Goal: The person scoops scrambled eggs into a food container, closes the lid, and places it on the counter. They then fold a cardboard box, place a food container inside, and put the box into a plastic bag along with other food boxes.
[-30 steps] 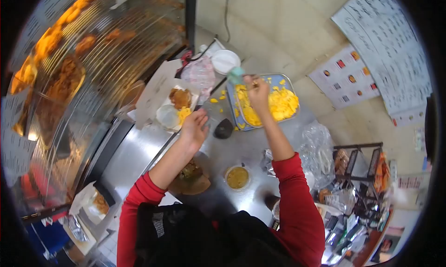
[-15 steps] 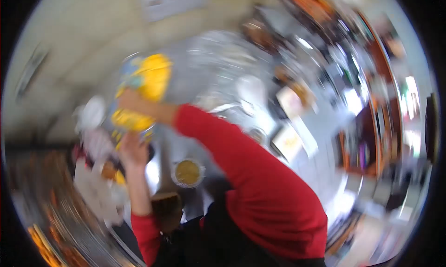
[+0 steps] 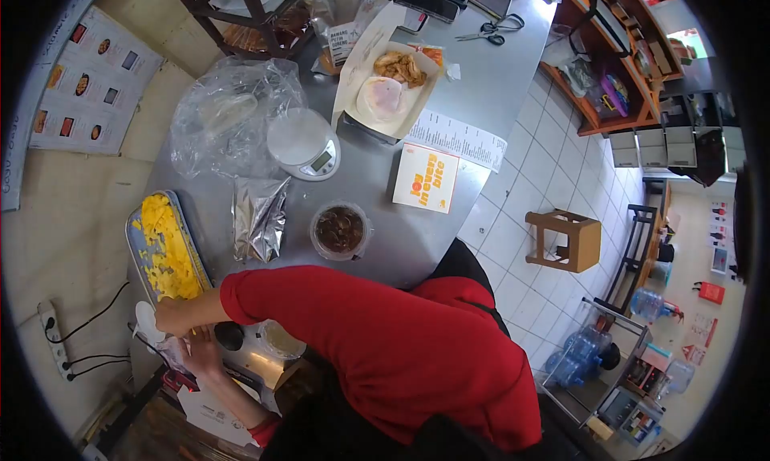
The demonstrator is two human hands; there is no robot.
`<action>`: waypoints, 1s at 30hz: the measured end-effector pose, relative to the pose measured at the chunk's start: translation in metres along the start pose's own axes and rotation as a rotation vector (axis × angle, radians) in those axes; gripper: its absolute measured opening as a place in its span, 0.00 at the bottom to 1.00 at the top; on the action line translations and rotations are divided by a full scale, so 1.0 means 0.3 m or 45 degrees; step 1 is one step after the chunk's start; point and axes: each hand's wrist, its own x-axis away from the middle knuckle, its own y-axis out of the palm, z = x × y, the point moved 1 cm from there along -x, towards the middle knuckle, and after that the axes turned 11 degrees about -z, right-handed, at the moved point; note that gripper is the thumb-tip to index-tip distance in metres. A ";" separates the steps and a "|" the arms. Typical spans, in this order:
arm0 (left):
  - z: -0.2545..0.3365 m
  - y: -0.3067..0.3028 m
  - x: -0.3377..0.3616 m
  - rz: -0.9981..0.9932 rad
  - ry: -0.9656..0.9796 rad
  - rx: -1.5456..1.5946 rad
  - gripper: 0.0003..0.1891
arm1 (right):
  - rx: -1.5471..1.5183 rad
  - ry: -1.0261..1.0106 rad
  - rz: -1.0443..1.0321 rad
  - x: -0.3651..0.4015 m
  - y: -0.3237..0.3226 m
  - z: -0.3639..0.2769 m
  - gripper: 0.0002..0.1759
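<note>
Your right hand point(image 3: 172, 317) at the tray point(image 3: 132, 248) of yellow food, left hand point(image 3: 200, 353) just beside it, grips of both unclear, foil bag point(image 3: 258, 219) beyond.

White-tiled floor point(image 3: 521, 188) (wooden stool point(image 3: 565, 240) on it), beige wall point(image 3: 72, 212).

The right hand point(image 3: 172, 317) and left hand point(image 3: 200, 353) sit in a crowded corner of the bench point(image 3: 497, 68). The tray point(image 3: 131, 235) is just beside them, with a dark lump point(image 3: 230, 335) and what may be a cup point(image 3: 281, 341) on the other side. The red sleeve point(image 3: 321, 301) bars the near edge. Foil bag point(image 3: 261, 216), tub point(image 3: 340, 230) and scale point(image 3: 305, 144) stand close together. Bare steel opens between the tub and the orange card point(image 3: 425, 178), and beyond the open food box point(image 3: 389, 84).
</note>
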 end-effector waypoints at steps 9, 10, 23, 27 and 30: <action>0.029 -0.020 -0.072 0.095 0.028 -0.149 0.27 | -0.301 0.058 -0.037 0.084 -0.001 -0.037 0.12; 0.018 -0.008 -0.059 0.083 0.031 -0.188 0.26 | -0.309 0.039 0.022 0.065 0.048 -0.029 0.13; -0.035 -0.073 -0.019 -0.059 0.060 -0.106 0.25 | -1.564 0.772 -0.047 -0.031 -0.151 0.321 0.07; -0.009 0.007 0.053 -0.109 0.103 -0.174 0.28 | -1.867 0.742 -0.108 -0.074 -0.185 0.402 0.06; -0.024 -0.023 0.088 -0.173 0.176 -0.260 0.28 | -1.956 0.683 0.021 -0.068 -0.211 0.390 0.06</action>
